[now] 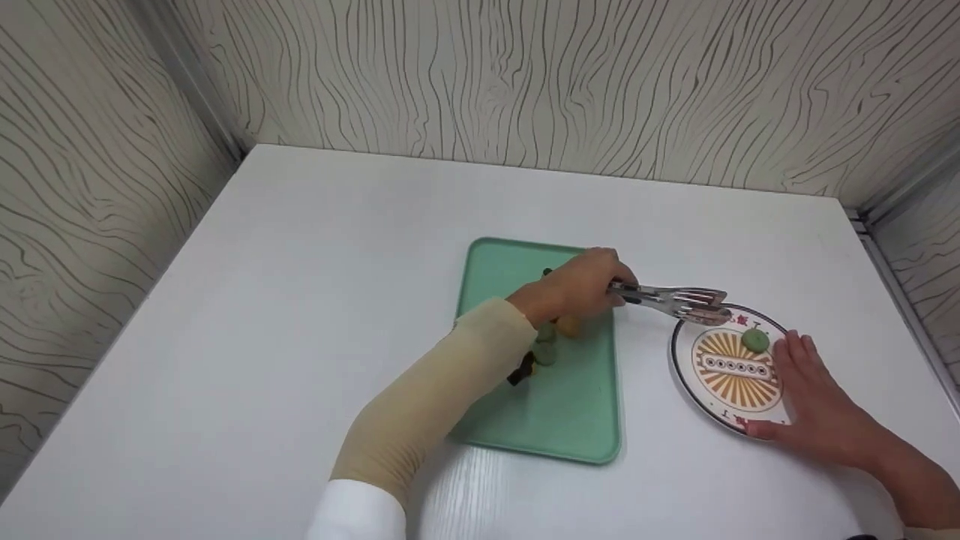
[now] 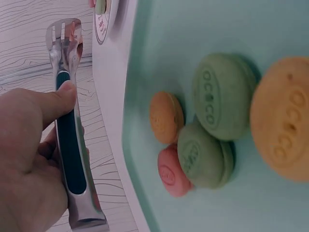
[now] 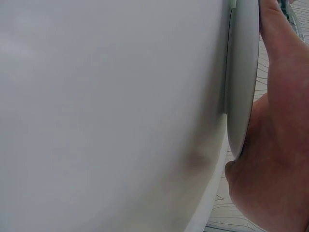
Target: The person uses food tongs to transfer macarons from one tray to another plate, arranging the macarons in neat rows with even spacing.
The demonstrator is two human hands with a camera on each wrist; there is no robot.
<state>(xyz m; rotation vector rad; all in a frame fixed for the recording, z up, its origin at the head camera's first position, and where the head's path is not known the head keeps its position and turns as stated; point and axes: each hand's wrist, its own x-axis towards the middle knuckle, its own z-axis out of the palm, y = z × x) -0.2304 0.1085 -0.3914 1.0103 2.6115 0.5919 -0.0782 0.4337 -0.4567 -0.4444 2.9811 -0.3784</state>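
My left hand [image 1: 589,281] grips metal tongs [image 1: 671,298] with dark handle panels, thumb along the handle in the left wrist view. The tongs' slotted tips overlap the far left rim of a round white plate [image 1: 686,352] printed with an orange sunburst. A green macaron [image 1: 755,340] lies on the plate, near its right side. At the plate's right rim my right hand [image 1: 825,409] rests with straight fingers, thumb over the near edge. Under my left arm, the green tray [image 1: 570,420] bears orange macarons [image 2: 165,117], green macarons [image 2: 224,96] and a pink macaron [image 2: 173,171].
Dark pieces [image 1: 519,370] also lie on the tray, partly hidden by the left forearm. Tray and plate stand apart on a white table [image 1: 300,300]. Wood-grain patterned panels [image 1: 525,82] rise behind the table and at both sides.
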